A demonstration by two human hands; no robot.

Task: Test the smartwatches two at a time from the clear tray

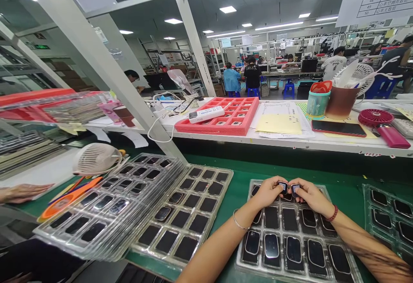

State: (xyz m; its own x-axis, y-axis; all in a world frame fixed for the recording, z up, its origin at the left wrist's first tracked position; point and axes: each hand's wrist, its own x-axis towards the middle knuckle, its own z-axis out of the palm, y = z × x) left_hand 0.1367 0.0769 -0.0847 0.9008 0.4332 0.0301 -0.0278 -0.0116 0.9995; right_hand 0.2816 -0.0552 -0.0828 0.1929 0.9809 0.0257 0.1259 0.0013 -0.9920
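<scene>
My left hand [269,192] pinches a small smartwatch case [283,187] with its screen lit. Beside it, almost touching, my right hand [312,197] grips a second watch case [294,190], also with a lit display. Both hands are above the far rows of a clear plastic tray [289,219]. Dark watch cases with silver rims, such as one watch [293,249] in the near row, lie in that tray's pockets. Two pockets in its middle row show only dark lining. My fingers partly cover both held watches.
Left of my arms lie a mostly unfilled tray [206,204] and a stack of watch trays [129,205]. Another tray [387,214] lies at right. A shelf [274,144] behind bears a red foam box [213,129] and a phone [338,128]. Another person's hand [24,192] rests far left.
</scene>
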